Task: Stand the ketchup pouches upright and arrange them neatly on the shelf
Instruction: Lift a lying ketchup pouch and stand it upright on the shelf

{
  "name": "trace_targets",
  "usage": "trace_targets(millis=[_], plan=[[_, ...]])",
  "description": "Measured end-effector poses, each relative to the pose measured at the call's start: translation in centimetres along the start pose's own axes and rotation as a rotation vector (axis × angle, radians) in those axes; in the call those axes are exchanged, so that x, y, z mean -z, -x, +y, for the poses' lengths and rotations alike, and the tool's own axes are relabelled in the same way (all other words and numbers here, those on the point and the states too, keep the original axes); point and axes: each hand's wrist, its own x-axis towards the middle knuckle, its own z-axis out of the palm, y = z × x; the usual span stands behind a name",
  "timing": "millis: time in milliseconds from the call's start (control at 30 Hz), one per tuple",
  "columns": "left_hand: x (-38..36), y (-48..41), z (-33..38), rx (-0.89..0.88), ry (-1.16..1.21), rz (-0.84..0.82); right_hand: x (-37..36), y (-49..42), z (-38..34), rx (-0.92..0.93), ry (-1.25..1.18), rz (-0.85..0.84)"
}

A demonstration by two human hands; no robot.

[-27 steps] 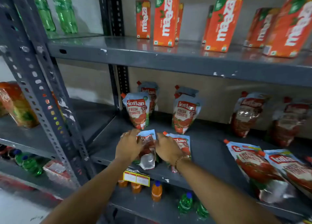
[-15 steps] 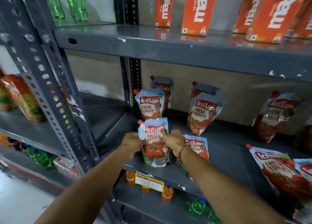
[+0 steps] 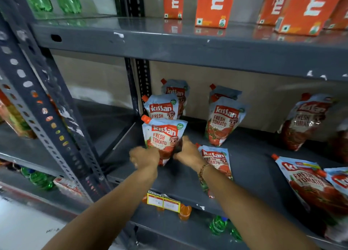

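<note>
Shelf (image 3: pixel 254 155): grey metal, middle tier; bears all the ketchup pouches. Smooth surface, so a soft-bottomed pouch may slide or slump once let go.
Flat pouches at right (image 3: pixel 308 183): two lying face up near the front edge, overlapping. Not yet stood; an elbow swung that way could push them over the lip.
Standing pouches at rear (image 3: pixel 224 121): middle column, one behind another, upright; a further blurred one (image 3: pixel 305 119) leans at the right.
Left column (image 3: pixel 162 108): two upright pouches against the back wall, directly behind the held one. Pressing the held pouch back too hard could tip them like dominoes.
Held pouch (image 3: pixel 163 138): upright at the front of the left column, base on or just above the shelf, cannot tell which. Risk: released before its bottom is spread flat, it would topple forward.
Flat pouch beside right wrist (image 3: pixel 216 159): lying face up, partly under the forearm; a withdrawing arm could drag it off.
Left hand (image 3: pixel 145 156): closed round the held pouch's lower left side.
Right hand (image 3: pixel 186 151): closed round its lower right side.
Price tag (image 3: pixel 162 202): yellow, on the shelf's front edge.
</note>
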Motion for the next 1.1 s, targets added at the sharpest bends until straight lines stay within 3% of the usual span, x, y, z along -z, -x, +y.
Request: trace_targets(millis=[67,133,233,333,433,600,700,833,933,1000,1100], plan=[[-1.5,2.0,-0.7,0.292,0.126,-0.142,0.9,0.3,1.1,-0.083,0.225,0.043],[-2.8,4.2,-0.8,0.386,0.090,-0.478,2.2,0.8,2.4,-0.280,0.370,0.153],[-4.5,5.9,-0.5,0.406,-0.024,-0.695,4.4,1.4,3.9,-0.511,0.235,0.148],[-5.9,6.4,-0.1,0.422,-0.056,-0.803,6.2,2.1,4.7,-0.531,0.008,0.204],[-6.8,7.0,-0.2,0.345,-0.043,-0.793,6.6,3.0,5.3,-0.440,-0.227,0.348],[-6.4,7.3,1.4,-0.234,-0.014,-0.669,7.4,4.2,4.4,-0.016,-0.387,0.651],[-5.9,6.3,0.5,-0.436,-0.101,-0.576,6.7,4.3,4.5,0.097,-0.400,0.650],[-5.7,7.3,-2.3,-0.348,-0.112,-0.426,5.8,4.3,5.5,-0.006,-0.350,0.469],[-6.9,10.0,-2.8,-0.046,-0.131,-0.241,7.1,4.6,5.6,-0.004,-0.328,0.399],[-8.3,12.1,-2.6,0.158,-0.051,-0.347,8.3,5.2,6.0,0.010,-0.262,0.320],[-11.1,15.3,-1.8,0.275,0.012,-0.638,11.6,5.8,7.9,-0.002,-0.066,0.312]])
